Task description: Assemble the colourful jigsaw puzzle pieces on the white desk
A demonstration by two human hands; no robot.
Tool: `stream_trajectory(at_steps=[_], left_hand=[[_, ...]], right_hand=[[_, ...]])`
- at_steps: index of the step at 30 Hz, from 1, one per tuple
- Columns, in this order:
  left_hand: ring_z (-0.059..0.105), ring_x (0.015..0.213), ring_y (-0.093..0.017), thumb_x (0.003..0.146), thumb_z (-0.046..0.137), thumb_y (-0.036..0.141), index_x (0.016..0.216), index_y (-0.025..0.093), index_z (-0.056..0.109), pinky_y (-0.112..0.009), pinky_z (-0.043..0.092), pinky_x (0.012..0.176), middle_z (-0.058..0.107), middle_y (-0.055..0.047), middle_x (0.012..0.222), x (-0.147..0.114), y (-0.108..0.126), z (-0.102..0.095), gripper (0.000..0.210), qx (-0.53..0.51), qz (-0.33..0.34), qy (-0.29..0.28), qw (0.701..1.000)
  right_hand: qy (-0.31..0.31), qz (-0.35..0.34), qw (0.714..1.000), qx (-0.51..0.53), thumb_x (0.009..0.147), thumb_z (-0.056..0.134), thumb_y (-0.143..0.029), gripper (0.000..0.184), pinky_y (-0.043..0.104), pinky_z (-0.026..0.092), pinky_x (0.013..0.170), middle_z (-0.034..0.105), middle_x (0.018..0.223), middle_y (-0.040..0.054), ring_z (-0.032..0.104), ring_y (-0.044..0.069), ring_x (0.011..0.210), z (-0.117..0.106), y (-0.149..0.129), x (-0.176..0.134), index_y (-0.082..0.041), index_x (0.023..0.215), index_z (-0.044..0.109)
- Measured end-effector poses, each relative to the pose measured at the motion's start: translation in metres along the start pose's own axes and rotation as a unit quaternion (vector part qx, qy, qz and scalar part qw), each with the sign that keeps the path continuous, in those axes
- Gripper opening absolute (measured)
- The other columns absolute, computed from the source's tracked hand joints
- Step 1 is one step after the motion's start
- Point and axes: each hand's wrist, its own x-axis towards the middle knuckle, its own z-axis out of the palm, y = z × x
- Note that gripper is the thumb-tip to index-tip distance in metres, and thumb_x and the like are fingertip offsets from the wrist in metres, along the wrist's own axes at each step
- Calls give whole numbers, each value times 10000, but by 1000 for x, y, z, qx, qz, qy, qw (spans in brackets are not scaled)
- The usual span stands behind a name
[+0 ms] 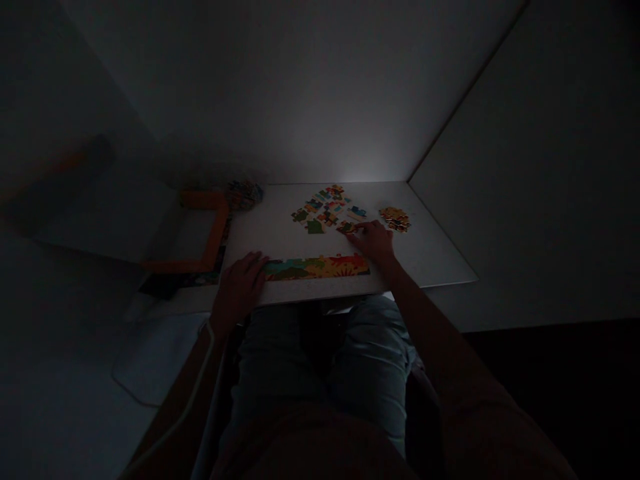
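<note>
A joined strip of colourful jigsaw puzzle (pixel 317 267) lies along the near side of the white table. My left hand (pixel 243 277) rests flat at the strip's left end, fingers stretched out and touching or very near it. Beyond the strip's right end, my right hand (pixel 374 241) has its thumb and fingertips closed on a dark green and yellow puzzle piece (pixel 347 227). That piece is at the near edge of a spread of loose puzzle pieces (pixel 327 212). The light is dim, so the exact finger contact is hard to see.
A heap of puzzle pieces (pixel 395 219) lies at the right of the white table (pixel 430 257). An orange frame (pixel 214 233) stands at the left, beside a clear container of small items (pixel 244 194). Walls border the table behind and on the right.
</note>
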Motion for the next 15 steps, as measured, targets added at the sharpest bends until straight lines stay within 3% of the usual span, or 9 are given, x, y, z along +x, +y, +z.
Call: stream_trajectory(at_steps=[4,8,11,15], left_hand=[[357,1347,-259,977,306,311,1369,210,459,-484,295,1116,413,-85,1435,0,0,1,433,-5,-9,11,1000],[359,1347,-255,984,284,313,1371,181,456,-471,296,1122,408,-95,1438,0,7,-13,443,-12,-9,-19,1000],[365,1342,-257,988,278,326,1368,174,457,-472,297,1120,413,-98,1434,-1,10,-18,447,-13,-12,-23,1000],[356,1346,-266,985,300,361,1368,172,455,-473,303,1113,402,-104,1440,-2,2,-6,454,-9,-12,-3,1000]], right_hand=[[20,19,1000,5,857,433,-534,422,485,376,967,578,1205,100,522,296,1126,2,5,1,-324,1199,564],[37,17,999,-2,876,382,-458,433,498,374,965,550,1249,111,483,314,1169,5,6,2,-311,1247,550],[23,-7,1000,-16,892,368,-459,419,513,354,985,519,1315,66,438,331,1209,4,3,0,-353,1238,579],[-2,-67,998,-13,917,340,-503,439,549,324,998,476,1399,-32,401,337,1233,2,0,-3,-433,1318,504]])
